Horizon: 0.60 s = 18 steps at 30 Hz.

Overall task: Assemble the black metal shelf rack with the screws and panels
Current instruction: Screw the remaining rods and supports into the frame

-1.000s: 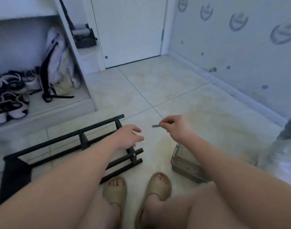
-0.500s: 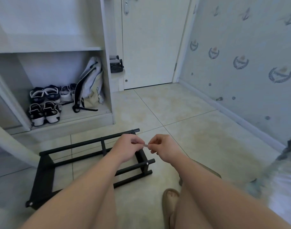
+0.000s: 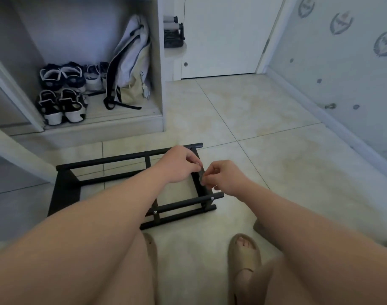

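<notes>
Looking down, I have the pale tiled floor (image 3: pixel 265 172) spread out ahead of me, with a patterned wall (image 3: pixel 342 73) running along its right side and a white door (image 3: pixel 221 36) shut at the far end. To the left of the door stands a white open cabinet (image 3: pixel 159 62). A light backpack (image 3: pixel 131 58) leans against its inner right wall, and pairs of dark and white shoes (image 3: pixel 60 104) sit in rows beside it.

The black rack (image 3: pixel 113 160) lies flat on the floor just in front of my feet. Its long rails run left to right, and a wide black panel closes its left end.

Both my forearms reach out over it to its right end. My left hand (image 3: pixel 179 166) has its fingers curled down onto the top of the end bar (image 3: pixel 203 191). My right hand (image 3: pixel 225 179) is just beside it, fingertips pinched together against the same bar. Between the two sets of fingertips is a small grey piece (image 3: pixel 201 175), too small for me to make out, and which fingers actually grip it I cannot tell for sure.

My tan sandals (image 3: pixel 245 258) rest on the tiles below the rack. Two silver screw heads (image 3: pixel 212 198) show on the nearest rail.
</notes>
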Tool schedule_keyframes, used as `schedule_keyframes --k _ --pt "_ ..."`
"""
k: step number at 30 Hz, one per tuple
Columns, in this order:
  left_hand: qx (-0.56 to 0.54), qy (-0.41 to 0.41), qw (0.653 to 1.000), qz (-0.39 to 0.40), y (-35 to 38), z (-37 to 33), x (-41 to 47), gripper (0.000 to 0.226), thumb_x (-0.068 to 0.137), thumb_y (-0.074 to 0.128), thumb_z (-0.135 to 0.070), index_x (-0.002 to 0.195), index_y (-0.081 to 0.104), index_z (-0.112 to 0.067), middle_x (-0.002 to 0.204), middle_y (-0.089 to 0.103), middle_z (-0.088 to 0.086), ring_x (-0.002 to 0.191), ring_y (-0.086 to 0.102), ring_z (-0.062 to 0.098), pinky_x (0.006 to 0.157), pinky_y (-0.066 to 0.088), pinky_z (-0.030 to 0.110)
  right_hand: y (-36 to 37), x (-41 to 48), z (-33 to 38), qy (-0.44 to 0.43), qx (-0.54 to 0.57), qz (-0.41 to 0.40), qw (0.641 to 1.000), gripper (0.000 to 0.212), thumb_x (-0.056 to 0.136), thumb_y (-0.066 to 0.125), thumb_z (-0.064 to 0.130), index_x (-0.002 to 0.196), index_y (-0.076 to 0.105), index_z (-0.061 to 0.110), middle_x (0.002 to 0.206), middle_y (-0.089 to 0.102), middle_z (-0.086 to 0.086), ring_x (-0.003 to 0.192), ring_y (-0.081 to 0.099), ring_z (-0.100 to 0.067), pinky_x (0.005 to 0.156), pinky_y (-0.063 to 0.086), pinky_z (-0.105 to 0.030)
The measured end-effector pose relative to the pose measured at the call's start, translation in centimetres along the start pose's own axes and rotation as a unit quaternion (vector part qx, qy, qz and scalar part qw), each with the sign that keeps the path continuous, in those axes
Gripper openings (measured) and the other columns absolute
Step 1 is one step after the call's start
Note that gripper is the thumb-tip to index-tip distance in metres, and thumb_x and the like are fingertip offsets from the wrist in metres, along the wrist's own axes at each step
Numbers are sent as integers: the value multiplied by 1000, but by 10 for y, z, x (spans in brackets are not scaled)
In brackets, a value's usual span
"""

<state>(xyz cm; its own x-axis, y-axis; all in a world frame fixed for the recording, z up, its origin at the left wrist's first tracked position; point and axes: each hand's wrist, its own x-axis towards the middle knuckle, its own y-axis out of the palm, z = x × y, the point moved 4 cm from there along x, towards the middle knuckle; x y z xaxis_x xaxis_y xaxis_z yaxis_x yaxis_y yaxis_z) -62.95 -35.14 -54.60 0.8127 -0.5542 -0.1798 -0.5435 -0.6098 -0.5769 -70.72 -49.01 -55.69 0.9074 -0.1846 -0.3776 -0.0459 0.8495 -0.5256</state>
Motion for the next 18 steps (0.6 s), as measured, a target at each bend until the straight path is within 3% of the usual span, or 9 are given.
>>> schedule_keyframes --k 3,7,11,14,16,18 --pt "21 -28 999 22 3 21 32 18 84 74 -14 74 74 -29 57 63 -25 59 57 -10 50 35 6 -2 36 -17 6 -47 25 999 14 88 74 10 77 68 17 82 72 -6 74 65 -19 72 51 -32" --pt "76 -75 992 72 18 66 76 8 89 70 -16 90 76 -21 85 66 -12 78 58 4 62 39 16 -9 92 -53 -13 -216 55 975 4 92 71 23 96 70 22 90 67 9 96 65 -19 80 47 -28" --pt "44 -143 986 80 43 119 116 13 90 70 -17 80 70 -25 81 64 -7 68 55 7 57 39 22 -5 144 -93 -46 -342 108 932 46 94 69 32 138 57 24 132 63 5 120 58 -18 100 45 -33" --pt "-36 -211 975 58 74 163 135 16 89 71 -15 75 71 -23 78 64 -1 73 60 16 66 51 28 10 179 -123 -118 -460 168 864 93 88 72 51 161 19 27 167 22 8 151 24 -17 118 27 -37" --pt "-92 -255 962 40 97 189 139 10 88 73 -15 80 72 -21 86 68 4 86 64 21 84 58 37 21 199 -140 -177 -534 208 800 123 78 68 72 162 -8 25 169 -15 13 156 -12 -9 124 6 -36" --pt "-145 -285 947 28 117 210 143 5 87 74 -14 84 73 -19 93 71 7 88 65 20 90 58 39 31 217 -153 -215 -580 233 750 139 68 58 89 158 -24 22 160 -37 11 146 -36 -8 123 -9 -39"
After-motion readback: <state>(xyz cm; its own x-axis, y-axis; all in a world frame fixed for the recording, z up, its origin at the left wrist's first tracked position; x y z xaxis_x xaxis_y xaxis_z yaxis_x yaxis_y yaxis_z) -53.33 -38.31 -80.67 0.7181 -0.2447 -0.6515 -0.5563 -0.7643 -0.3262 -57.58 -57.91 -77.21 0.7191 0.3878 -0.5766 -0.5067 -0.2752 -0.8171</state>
